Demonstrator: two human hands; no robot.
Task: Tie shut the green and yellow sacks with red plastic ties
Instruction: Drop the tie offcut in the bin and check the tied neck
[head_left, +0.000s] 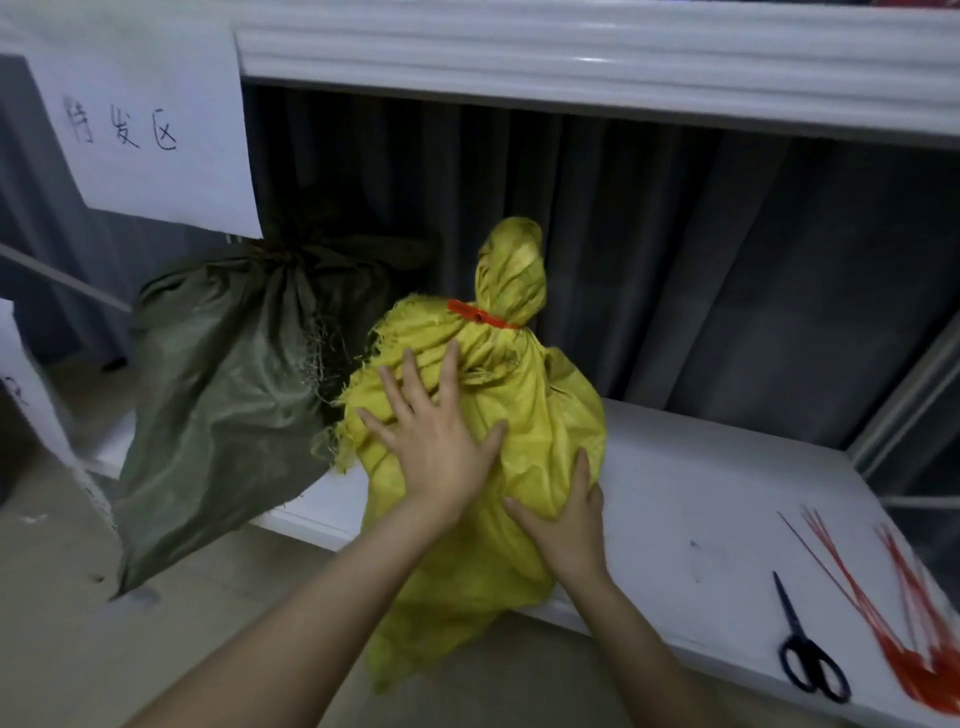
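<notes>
A yellow sack (524, 452) leans on the front edge of a white shelf (701, 493), its neck cinched by a red plastic tie (480, 315). My left hand (434, 439) lies flat on the sack's upper front, fingers spread. Lower down, my right hand (563, 519) presses the sack's right side with its fingers apart. To the left a green sack (228, 384) leans against the shelf, neck gathered; I cannot tell if a tie is on it.
A bundle of red plastic ties (904, 613) and black-handled scissors (802, 649) lie on the shelf at the right. A white paper sign (145, 119) hangs at the upper left. Dark grey curtain (675, 260) backs the shelf. Bare floor (57, 597) lies below on the left.
</notes>
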